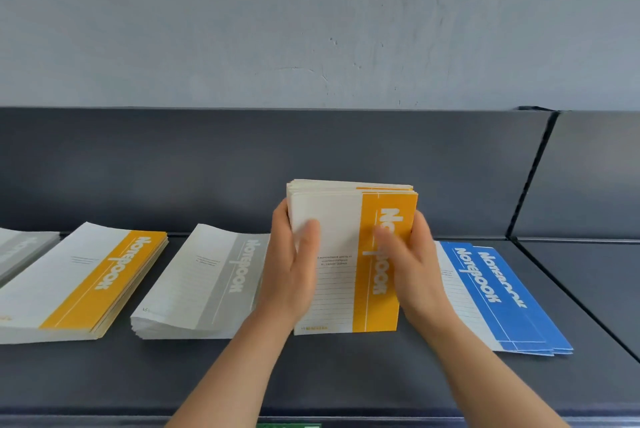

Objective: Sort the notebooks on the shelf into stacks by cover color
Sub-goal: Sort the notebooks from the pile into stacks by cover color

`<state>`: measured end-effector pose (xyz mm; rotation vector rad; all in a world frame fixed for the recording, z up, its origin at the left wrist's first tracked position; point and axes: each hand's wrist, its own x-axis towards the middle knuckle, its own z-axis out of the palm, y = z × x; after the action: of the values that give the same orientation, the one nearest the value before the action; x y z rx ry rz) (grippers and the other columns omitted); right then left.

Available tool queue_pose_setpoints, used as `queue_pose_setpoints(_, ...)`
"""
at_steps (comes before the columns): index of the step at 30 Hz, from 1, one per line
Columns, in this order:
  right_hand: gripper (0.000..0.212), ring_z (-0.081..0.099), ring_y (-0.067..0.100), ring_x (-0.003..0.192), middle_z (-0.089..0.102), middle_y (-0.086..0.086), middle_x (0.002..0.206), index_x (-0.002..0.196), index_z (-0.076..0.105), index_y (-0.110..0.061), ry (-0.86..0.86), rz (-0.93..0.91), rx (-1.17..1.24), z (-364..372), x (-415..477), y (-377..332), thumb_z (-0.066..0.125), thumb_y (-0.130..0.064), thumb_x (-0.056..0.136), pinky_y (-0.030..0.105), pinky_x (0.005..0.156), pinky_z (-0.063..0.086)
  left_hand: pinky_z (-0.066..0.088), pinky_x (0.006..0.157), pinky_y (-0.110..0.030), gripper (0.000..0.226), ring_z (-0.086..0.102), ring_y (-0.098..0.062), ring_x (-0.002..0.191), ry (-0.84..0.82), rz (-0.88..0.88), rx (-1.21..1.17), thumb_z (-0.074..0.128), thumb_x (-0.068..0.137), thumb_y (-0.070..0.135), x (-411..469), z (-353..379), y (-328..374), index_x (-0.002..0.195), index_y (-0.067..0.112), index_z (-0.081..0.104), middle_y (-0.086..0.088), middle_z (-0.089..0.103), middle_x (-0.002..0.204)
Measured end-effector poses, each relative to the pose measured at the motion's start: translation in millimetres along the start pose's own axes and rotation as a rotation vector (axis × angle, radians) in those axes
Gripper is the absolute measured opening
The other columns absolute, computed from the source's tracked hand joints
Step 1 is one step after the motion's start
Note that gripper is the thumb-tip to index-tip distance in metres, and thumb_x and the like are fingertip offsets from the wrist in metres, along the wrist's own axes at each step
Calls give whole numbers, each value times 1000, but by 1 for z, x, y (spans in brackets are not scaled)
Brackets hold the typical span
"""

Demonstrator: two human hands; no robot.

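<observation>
The left hand and right hand clasp the side edges of a tilted bundle of yellow notebooks standing on the shelf between the grey stack and the blue stack; its fanned top could let copies slip.

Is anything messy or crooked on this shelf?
Yes. The blue notebooks on the right are not lined up: the lower one sticks out sideways from under the top one. The orange notebooks gripped by the left hand and right hand have uneven top edges too.
</observation>
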<state>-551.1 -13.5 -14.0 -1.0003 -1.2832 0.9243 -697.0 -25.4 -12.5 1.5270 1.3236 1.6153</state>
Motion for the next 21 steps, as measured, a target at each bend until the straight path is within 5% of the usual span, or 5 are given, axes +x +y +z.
queue_pose_setpoints(6, 24, 61, -5, 98, 62, -30, 103, 109, 44, -41, -58, -103, -75, -7, -3, -1, 54, -38, 88, 17, 72, 54, 48, 79, -9, 44, 53, 1, 112, -64, 76, 69, 41, 95, 41, 0, -8, -2, 137, 32, 31, 18, 52, 124)
queue_pose_setpoints(11, 45, 56, -2, 110, 58, -26, 119, 132, 36, -41, -136, -64, -81, -14, -15, 14, 52, -35, 91, 21, 86, 49, 42, 82, -8, 63, 45, 11, 118, -156, -14, 33, 50, 79, 60, -15, -9, -13, 136, 51, 24, 33, 44, 129)
queue_pose_setpoints(16, 38, 55, -6, 105, 58, -28, 113, 127, 41, -43, -94, -4, -120, -9, -18, 24, 45, -18, 98, 19, 83, 44, 42, 73, -3, 61, 43, 14, 116, -171, -74, 4, 48, 83, 61, -20, -8, -18, 138, 51, 23, 38, 43, 126)
queue_pose_setpoints(21, 29, 53, -12, 99, 56, -34, 103, 114, 44, -46, -82, 44, -203, -10, -20, 27, 47, -24, 97, 13, 76, 40, 43, 73, -2, 58, 41, 15, 116, -207, -93, 69, 51, 87, 53, -22, -9, -24, 139, 46, 24, 34, 42, 130)
